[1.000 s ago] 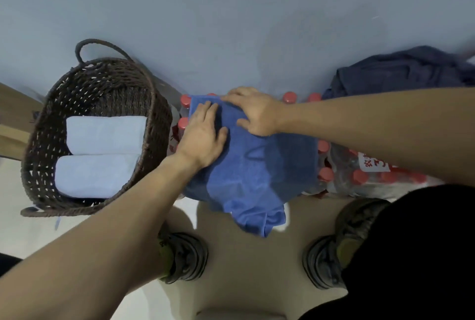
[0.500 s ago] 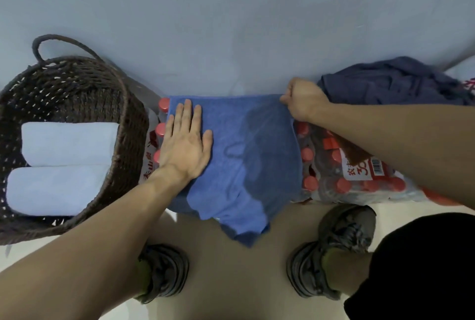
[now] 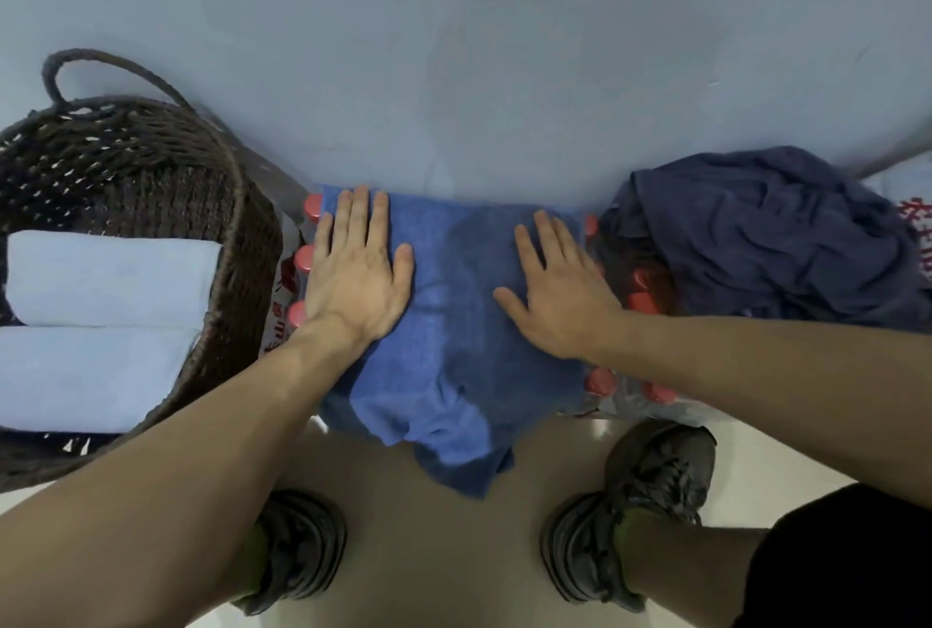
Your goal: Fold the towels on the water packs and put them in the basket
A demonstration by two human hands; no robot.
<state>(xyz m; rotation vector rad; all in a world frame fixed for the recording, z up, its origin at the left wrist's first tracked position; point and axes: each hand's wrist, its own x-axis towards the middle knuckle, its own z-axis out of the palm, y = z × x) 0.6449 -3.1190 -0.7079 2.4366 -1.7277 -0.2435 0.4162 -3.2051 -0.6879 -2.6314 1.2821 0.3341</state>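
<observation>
A blue towel lies spread over a pack of red-capped water bottles against the wall, with its near edge hanging down in front. My left hand lies flat, fingers apart, on the towel's left part. My right hand lies flat on its right part. A dark woven basket stands at the left and holds two folded light-blue towels. A crumpled dark navy towel sits on a second water pack at the right.
A grey-blue wall rises directly behind the packs. My two shoes stand on the pale floor just in front of the packs. The basket's handle sticks up at the far left.
My right hand pulled the towel's far corner out to the right, let it go and now rests flat on the towel. The left hand stayed pressed on the left part.
</observation>
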